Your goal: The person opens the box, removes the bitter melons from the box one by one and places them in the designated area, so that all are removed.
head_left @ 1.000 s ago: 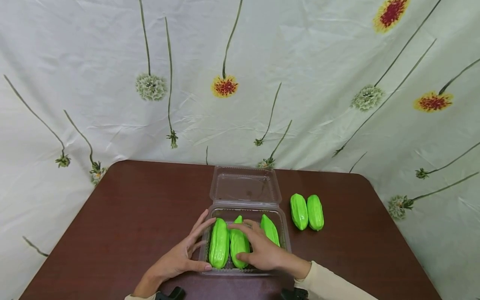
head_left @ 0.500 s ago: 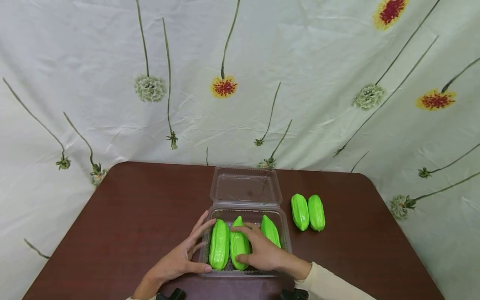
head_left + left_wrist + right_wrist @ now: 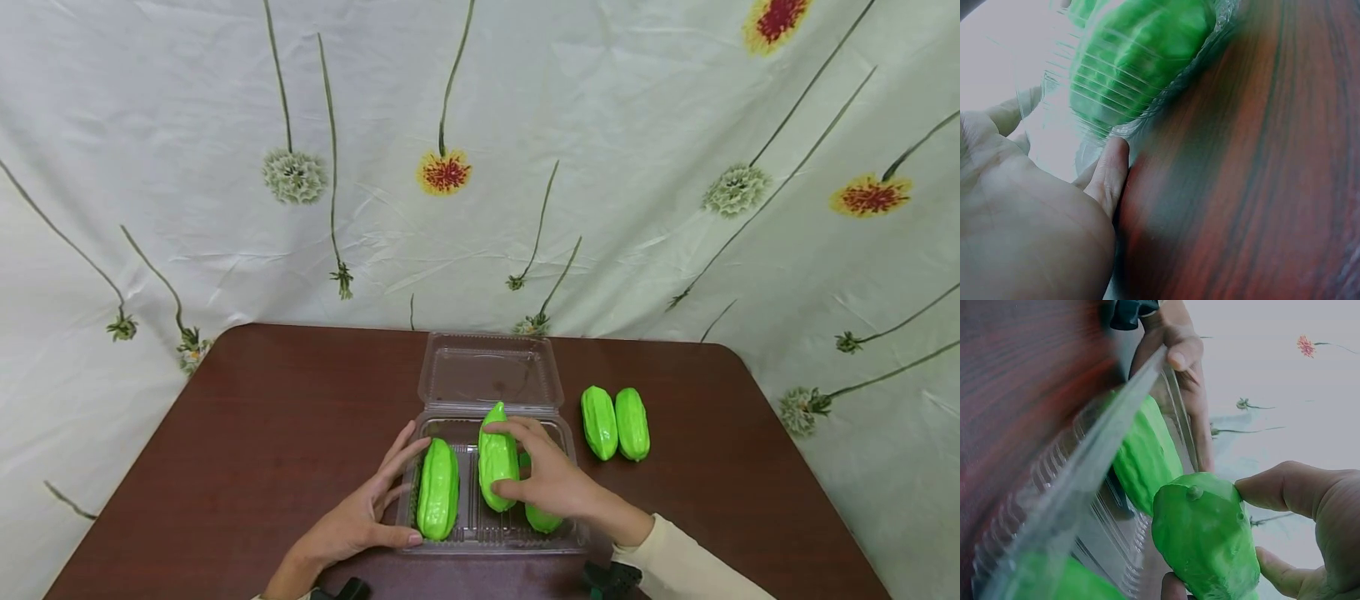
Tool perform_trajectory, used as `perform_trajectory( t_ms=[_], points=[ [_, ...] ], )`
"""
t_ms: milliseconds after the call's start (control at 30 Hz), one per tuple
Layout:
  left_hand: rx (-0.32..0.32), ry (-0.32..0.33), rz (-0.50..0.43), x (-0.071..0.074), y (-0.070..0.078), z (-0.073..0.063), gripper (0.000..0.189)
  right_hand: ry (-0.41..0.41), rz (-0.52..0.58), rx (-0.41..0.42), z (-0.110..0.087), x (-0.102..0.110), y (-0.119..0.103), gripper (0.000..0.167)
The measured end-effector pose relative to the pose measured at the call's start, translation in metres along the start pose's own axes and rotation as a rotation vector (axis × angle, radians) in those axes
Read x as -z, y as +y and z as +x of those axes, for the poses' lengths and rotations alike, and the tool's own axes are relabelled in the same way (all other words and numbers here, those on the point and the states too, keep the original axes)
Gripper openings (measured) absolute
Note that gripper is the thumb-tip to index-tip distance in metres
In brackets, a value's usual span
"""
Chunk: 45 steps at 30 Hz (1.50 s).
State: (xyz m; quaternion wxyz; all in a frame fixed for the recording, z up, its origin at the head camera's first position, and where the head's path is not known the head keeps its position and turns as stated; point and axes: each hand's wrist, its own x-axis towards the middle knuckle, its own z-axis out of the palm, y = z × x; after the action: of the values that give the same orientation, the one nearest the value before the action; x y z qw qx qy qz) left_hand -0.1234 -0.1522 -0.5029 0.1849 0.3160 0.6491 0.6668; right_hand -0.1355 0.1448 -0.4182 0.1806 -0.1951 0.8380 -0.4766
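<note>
My right hand [image 3: 553,477] pinches a bright green, ridged bitter melon [image 3: 497,471] between thumb and fingers, over the middle of a clear plastic clamshell box [image 3: 510,547]. In the right wrist view this bitter melon [image 3: 1204,531] is held above the box floor, its stubby end toward the camera. Another bitter melon [image 3: 438,492] lies along the box's left side. A third bitter melon [image 3: 542,518] lies at the right, mostly hidden by my right hand. My left hand [image 3: 360,512] rests against the box's left side, fingers spread and fairly straight, thumb at the front-left corner.
The box's lid [image 3: 491,371] lies folded back behind it. Two more bitter melons [image 3: 599,423] lie side by side on the dark brown table [image 3: 300,400], right of the box. A white flowered cloth [image 3: 637,150] hangs behind and around the table.
My right hand has lifted the middle bitter melon and carried it back and to the right, baring the box floor beside the left one. My left hand has stayed put.
</note>
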Motion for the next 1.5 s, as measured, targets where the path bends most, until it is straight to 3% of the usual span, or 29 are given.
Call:
perform_trajectory(
  t_ms=[333, 567, 767, 1033, 1500],
  points=[
    [-0.008, -0.01, -0.01, 0.0, -0.001, -0.001, 0.102, 0.084, -0.018, -0.02, -0.005, 0.022, 0.003, 0.063],
    [-0.022, -0.006, 0.008, 0.0, -0.001, 0.0, 0.103, 0.204, -0.01, -0.051, -0.011, 0.049, 0.014, 0.064],
    [-0.014, -0.005, 0.011, 0.0, 0.001, -0.001, 0.102, 0.256, 0.013, -0.091, -0.019, 0.073, 0.024, 0.065],
    [-0.034, -0.006, 0.008, -0.001, 0.003, 0.0, 0.102, 0.314, -0.024, -0.139, -0.033, 0.102, 0.039, 0.066],
    [-0.011, 0.006, 0.01, 0.0, 0.0, 0.0, 0.103, 0.359, -0.038, -0.221, -0.057, 0.146, 0.075, 0.069]
  ],
)
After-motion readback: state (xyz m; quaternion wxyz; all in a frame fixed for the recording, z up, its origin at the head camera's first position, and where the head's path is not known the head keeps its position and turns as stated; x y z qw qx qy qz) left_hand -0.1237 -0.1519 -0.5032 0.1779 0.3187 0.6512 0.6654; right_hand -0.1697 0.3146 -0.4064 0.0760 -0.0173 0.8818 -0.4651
